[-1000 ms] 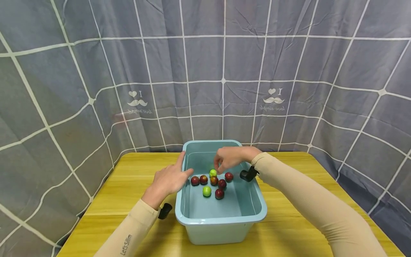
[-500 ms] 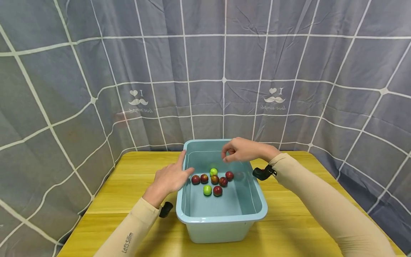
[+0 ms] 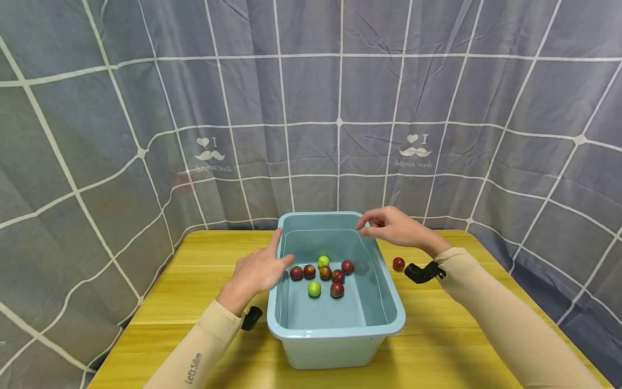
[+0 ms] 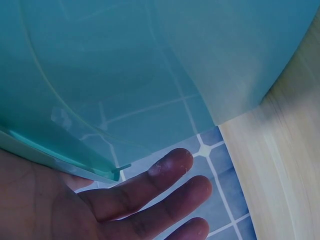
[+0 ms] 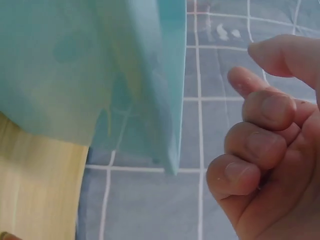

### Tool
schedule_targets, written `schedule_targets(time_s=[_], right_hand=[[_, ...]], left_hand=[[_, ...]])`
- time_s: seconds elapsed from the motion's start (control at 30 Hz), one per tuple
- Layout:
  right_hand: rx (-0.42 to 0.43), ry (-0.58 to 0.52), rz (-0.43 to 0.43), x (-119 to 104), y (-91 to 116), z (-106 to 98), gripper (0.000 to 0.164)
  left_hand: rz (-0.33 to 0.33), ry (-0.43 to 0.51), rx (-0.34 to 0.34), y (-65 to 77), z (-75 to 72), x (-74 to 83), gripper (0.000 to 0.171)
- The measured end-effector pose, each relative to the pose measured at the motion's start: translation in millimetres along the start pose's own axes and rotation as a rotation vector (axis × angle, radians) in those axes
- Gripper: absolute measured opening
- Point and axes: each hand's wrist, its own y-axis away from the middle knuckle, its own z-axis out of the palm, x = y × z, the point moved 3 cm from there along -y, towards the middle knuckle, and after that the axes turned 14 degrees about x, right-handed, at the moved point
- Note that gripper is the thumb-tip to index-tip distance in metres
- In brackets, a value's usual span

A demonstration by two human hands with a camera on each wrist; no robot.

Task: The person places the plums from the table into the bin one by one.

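A light blue plastic tub [image 3: 335, 332] stands on the table with several dark red plums [image 3: 337, 290] and two green round fruits [image 3: 314, 288] on its floor. My left hand [image 3: 259, 270] rests at the tub's left rim, thumb over the inner side, forefinger stretched along the edge. In the left wrist view its other fingers [image 4: 170, 167] extend loosely outside the wall. My right hand [image 3: 393, 227] hovers by the far right corner of the tub. Its fingers [image 5: 255, 142] are loosely curled, with thumb and forefinger apart and nothing between them.
One red plum [image 3: 398, 264] lies on the yellow wooden table [image 3: 437, 313], right of the tub and beneath my right wrist. A grey checked curtain [image 3: 311, 146] hangs behind the table and along both sides.
My right hand has risen out of the tub and moved right to its rim. The plum on the table has come into view from behind my arm. The nearest plum has shifted slightly.
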Motion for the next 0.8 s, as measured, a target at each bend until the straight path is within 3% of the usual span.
schedule_targets(time_s=[0.23, 0.47, 0.8], right_hand=[[0.117, -0.102, 0.102, 22.9, 10.8, -12.4, 0.026], [0.193, -0.279, 0.199, 45.6, 24.3, -21.0, 0.028], [0.295, -0.436, 0.327, 91.4, 44.3, -11.7, 0.034]], left_hand=[[-0.007, 0.009, -0.005, -0.7, 1.3, 0.4, 0.083], [-0.008, 0.010, -0.005, -1.0, 1.0, 0.7, 0.084], [-0.009, 0.020, -0.005, 0.3, 0.2, 1.2, 0.084]])
